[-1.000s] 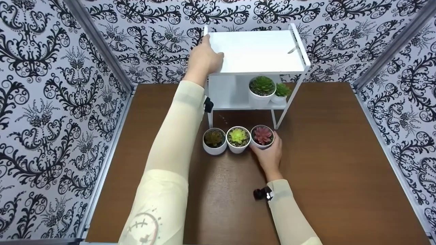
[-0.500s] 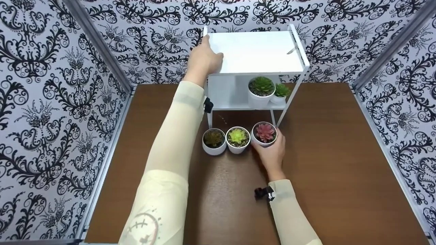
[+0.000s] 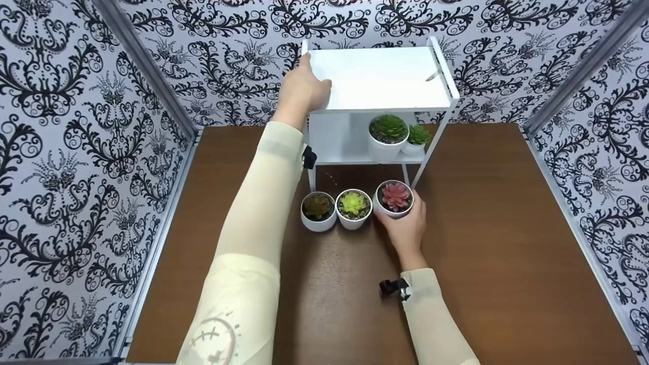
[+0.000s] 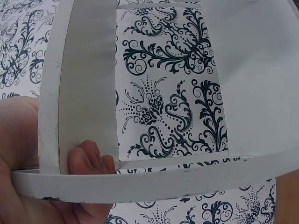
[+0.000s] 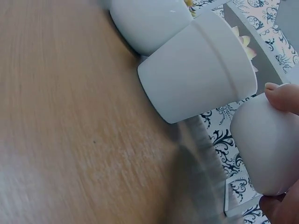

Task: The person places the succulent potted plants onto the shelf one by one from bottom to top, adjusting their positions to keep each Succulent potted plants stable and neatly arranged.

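Observation:
My left hand (image 3: 302,91) grips the upper left side of a white two-tier shelf (image 3: 377,76); in the left wrist view its fingers (image 4: 91,158) curl round the white frame. Low in front of the shelf's right legs, my right hand (image 3: 405,228) holds a white pot with a red succulent (image 3: 395,196). The right wrist view shows that white pot (image 5: 266,144) raised off the wood, thumb and fingers round it. Left of it stand a potted yellow-green succulent (image 3: 354,204) and a potted brownish succulent (image 3: 318,208), side by side on the table.
On the shelf's lower tier, toward the right, sit a larger potted green succulent (image 3: 388,133) and a smaller green one (image 3: 418,138). A brown wooden table (image 3: 507,243) lies beneath everything. Patterned walls (image 3: 573,66) with metal edges enclose the back and sides.
My right hand has lifted the red succulent's pot and moved it slightly right, away from the yellow-green one. My left hand keeps its grip on the shelf.

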A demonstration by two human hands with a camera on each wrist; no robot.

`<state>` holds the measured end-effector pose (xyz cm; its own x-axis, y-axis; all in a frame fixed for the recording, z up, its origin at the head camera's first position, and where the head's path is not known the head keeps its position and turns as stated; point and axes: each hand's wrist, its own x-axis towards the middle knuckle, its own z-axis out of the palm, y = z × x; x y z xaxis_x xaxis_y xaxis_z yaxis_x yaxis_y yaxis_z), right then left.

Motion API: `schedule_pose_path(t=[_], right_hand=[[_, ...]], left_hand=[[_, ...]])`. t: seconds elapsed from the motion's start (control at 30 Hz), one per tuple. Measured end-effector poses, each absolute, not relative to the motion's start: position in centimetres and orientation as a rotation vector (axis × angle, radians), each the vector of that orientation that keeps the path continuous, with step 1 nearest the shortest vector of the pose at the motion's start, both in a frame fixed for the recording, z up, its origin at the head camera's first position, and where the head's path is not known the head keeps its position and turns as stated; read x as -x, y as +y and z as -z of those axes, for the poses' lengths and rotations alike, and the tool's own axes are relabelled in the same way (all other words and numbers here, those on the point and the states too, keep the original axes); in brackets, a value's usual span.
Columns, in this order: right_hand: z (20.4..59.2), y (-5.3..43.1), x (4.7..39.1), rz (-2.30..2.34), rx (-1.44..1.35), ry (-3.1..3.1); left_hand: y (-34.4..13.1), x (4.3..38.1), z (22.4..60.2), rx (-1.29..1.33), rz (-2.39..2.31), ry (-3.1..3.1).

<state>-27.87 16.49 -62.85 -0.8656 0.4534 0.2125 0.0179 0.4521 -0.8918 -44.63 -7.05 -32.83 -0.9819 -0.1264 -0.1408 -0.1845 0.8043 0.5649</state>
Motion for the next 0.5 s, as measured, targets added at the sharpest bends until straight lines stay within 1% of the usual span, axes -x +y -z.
schedule_pose_path(t=[0.5], right_hand=[[61.2, 16.5, 27.5, -1.386, 0.377, -2.251]], left_hand=[[-7.1, 44.6, 32.8, 0.255, -0.932, 2.878]])
